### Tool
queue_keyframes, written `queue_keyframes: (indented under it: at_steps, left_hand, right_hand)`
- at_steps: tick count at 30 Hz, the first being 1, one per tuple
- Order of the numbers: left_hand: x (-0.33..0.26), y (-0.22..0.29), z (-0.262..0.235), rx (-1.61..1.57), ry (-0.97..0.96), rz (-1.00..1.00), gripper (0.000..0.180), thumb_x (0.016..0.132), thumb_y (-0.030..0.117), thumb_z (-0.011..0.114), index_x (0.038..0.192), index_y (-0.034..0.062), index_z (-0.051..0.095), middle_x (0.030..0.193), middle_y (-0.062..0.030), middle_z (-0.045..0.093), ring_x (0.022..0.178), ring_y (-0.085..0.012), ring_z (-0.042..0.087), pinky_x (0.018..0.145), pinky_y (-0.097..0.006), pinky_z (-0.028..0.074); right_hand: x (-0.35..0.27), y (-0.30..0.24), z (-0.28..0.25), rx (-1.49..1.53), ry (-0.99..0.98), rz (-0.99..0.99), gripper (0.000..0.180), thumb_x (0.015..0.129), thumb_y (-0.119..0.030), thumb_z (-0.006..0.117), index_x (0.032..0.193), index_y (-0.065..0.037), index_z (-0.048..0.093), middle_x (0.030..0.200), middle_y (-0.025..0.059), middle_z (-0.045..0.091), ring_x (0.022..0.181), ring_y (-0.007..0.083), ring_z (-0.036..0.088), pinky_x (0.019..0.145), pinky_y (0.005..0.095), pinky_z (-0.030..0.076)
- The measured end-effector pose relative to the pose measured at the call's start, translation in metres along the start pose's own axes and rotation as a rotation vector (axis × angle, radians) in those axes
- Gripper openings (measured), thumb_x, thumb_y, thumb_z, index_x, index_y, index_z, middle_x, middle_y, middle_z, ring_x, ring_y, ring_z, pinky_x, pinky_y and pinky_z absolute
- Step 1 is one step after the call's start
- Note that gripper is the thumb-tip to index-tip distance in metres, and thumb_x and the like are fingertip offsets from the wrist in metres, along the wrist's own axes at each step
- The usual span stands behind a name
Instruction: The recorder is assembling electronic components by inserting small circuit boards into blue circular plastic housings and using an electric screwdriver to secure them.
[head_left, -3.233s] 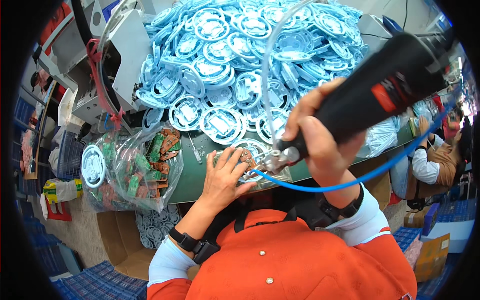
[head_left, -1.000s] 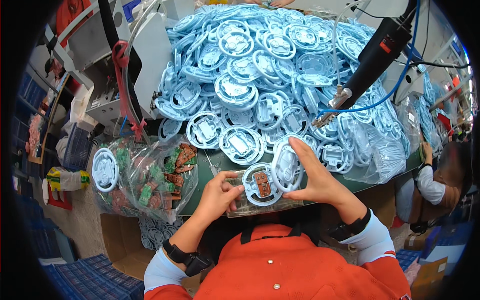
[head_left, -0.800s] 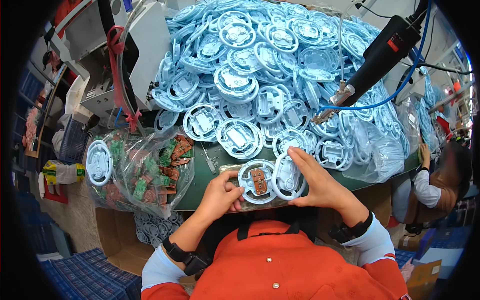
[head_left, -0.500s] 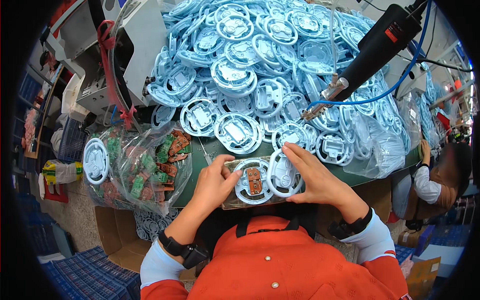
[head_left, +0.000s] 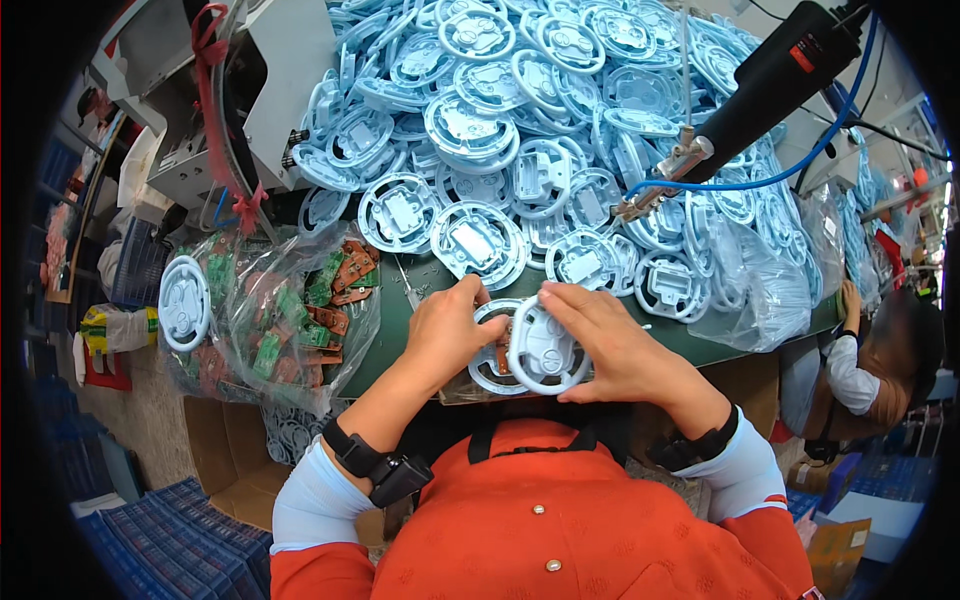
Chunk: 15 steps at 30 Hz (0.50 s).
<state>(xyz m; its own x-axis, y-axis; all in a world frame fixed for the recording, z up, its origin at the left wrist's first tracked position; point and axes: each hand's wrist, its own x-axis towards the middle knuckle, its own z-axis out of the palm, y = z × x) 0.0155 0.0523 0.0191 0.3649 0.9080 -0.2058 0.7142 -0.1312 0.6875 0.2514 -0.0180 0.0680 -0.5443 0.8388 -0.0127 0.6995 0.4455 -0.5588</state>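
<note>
A light-blue plastic steering-wheel shell [head_left: 545,372] is in my right hand [head_left: 622,352], gripped at its right side with the thumb near and the fingers at the far rim. It tilts over a second wheel shell [head_left: 484,376], overlapping its right part. That lower shell lies on the work surface with a brown circuit board [head_left: 501,352] in its middle, partly hidden by the upper shell. My left hand [head_left: 440,335] curls at the lower shell's upper left, thumb and forefinger closed about its rim; the other fingers are tucked out of sight.
A large heap of blue wheel shells [head_left: 480,130] fills the bench's far side. A clear bag of green and brown circuit boards [head_left: 290,320] sits left, another shell [head_left: 185,303] on it. A black electric screwdriver [head_left: 770,100] hangs at right. A person [head_left: 880,350] sits far right.
My right hand has brought the upper shell left over the lower shell, covering more of the circuit board. My left hand has shifted right and away from me, onto the lower shell's rim.
</note>
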Motion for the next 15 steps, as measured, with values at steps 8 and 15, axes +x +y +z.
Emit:
queue_keyframes:
  at_steps: [8, 15]
  left_hand:
    - [-0.03, -0.025, -0.019, -0.566, -0.113, -0.183, 0.031, 0.096, 0.015, 0.063, 0.12, -0.0041, 0.061, 0.078, -0.0092, 0.068, 0.054, -0.0107, 0.061, 0.046, -0.024, 0.046]
    - [-0.048, -0.028, -0.017, -0.832, -0.32, -0.267, 0.035, 0.097, 0.007, 0.057, 0.13, -0.0067, 0.056, 0.078, -0.0083, 0.068, 0.058, -0.0126, 0.066, 0.049, -0.022, 0.052]
  right_hand:
    - [0.031, -0.01, 0.008, -0.095, -0.229, -0.017, 0.115, 0.061, -0.025, 0.091, 0.154, -0.006, 0.027, 0.157, 0.0162, 0.031, 0.146, 0.0332, 0.033, 0.114, 0.0618, 0.029]
    - [0.045, -0.013, 0.006, -0.114, -0.283, -0.019, 0.112, 0.062, -0.021, 0.09, 0.154, -0.007, 0.028, 0.158, 0.0154, 0.031, 0.146, 0.0325, 0.032, 0.112, 0.0634, 0.032]
